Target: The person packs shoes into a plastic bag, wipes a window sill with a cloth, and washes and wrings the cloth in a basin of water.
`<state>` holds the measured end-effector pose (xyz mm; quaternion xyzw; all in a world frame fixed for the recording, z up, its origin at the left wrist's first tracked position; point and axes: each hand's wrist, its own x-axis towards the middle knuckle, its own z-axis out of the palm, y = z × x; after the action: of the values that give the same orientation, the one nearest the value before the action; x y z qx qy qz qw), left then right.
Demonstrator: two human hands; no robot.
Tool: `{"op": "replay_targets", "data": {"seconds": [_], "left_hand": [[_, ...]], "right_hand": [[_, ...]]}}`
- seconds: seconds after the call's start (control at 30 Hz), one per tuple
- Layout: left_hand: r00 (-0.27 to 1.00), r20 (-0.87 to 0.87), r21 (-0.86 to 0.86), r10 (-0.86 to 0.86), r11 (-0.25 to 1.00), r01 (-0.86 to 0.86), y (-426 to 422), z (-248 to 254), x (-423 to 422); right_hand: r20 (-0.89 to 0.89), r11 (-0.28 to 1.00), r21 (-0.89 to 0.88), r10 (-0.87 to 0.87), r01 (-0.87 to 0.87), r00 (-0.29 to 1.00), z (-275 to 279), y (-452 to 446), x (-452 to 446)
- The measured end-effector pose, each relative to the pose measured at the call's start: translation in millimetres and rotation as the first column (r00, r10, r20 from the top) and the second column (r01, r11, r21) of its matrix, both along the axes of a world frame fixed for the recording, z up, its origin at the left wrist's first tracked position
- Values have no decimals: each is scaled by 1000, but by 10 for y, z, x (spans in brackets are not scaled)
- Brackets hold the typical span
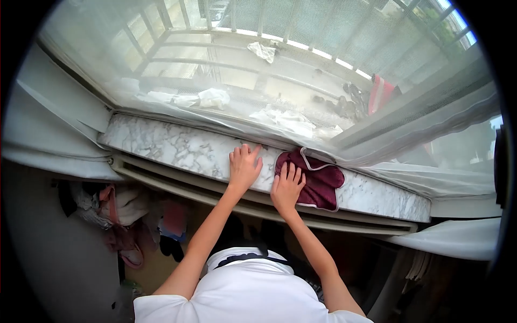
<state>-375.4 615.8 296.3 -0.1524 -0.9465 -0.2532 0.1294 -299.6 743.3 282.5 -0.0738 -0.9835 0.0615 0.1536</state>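
Note:
A dark maroon cloth with a pale edging (322, 185) lies on the marbled window sill (177, 145), right of the middle. My right hand (289, 185) rests on the left part of this cloth, fingers spread and pointing toward the window. Just left of the cloth, my left hand (245, 166) touches the bare sill with its fingers apart and holds nothing. The two hands are a short distance from each other.
Behind the sill is a window with a sheer curtain (420, 124). Outside it, white crumpled pieces (214, 98) and a red-pink item (381, 92) lie near a railing. Clothes (121, 207) hang or lie below the sill at the left. A white curtain (458, 237) is at the right.

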Motion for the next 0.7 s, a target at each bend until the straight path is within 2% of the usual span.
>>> {"op": "replay_targets", "data": {"seconds": [0.1, 0.2, 0.4, 0.53, 0.7], "left_hand": [[990, 8, 63, -138, 989, 137, -69, 29, -99], [973, -46, 38, -227, 973, 228, -80, -6, -111], [966, -46, -2, -254, 967, 254, -205, 59, -112], [988, -34, 1, -150, 989, 150, -407, 100, -123], [998, 2, 14, -61, 998, 61, -632, 91, -214]], "right_hand": [[-34, 999, 1, -53, 53, 998, -10, -95, -40], [-54, 998, -6, -67, 67, 996, -3, -99, -29], [-92, 998, -7, -62, 61, 994, 17, -118, -39], [-87, 998, -60, -28, 23, 996, 28, -237, 14], [-115, 955, -221, 176, -198, 978, 75, -665, 19]]}}
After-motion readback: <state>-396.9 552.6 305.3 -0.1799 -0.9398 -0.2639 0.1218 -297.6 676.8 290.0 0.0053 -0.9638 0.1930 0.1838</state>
